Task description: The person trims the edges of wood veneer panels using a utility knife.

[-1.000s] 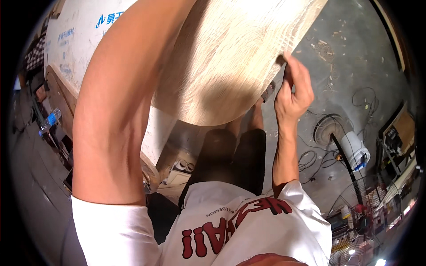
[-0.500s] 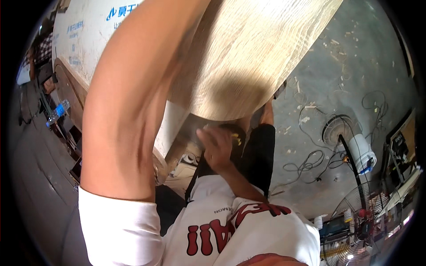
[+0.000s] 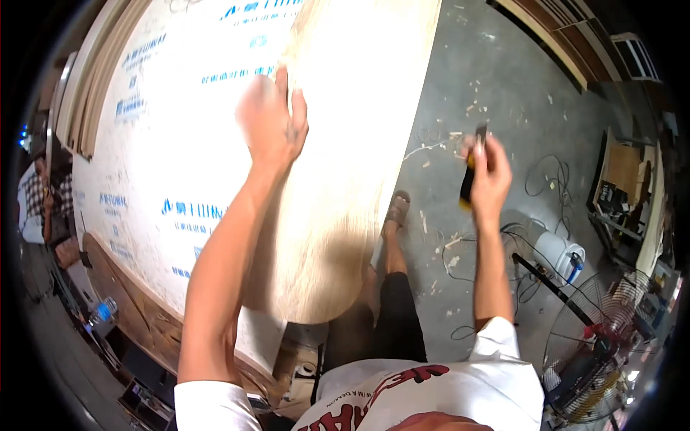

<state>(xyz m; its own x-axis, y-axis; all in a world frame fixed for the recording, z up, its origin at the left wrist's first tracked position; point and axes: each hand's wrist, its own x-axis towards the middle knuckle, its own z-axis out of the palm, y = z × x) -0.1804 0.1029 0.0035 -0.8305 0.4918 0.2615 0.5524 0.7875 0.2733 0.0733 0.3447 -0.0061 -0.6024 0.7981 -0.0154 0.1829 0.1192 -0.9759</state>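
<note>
The left hand (image 3: 277, 129) sits open at the edge of a board (image 3: 323, 244) overhanging the tabletop (image 3: 172, 161) as the right hand (image 3: 491, 171) grips a tool (image 3: 467, 185), apparently readying it, the next move likely calling for a steady board.

The person's left arm (image 3: 226, 273) is slanting forward and inward from the lower edge, its wrist (image 3: 267, 167) lying roughly in line with the forearm. The left hand (image 3: 277, 128) is showing its back; two digits (image 3: 282, 80) are pointing forward and standing apart from each other, while the outer side is blurring too much to read. The right arm (image 3: 490, 266) is extending almost straight ahead, well apart from the left. The right hand (image 3: 491, 176) is gripping, its digits curling inward.
</note>
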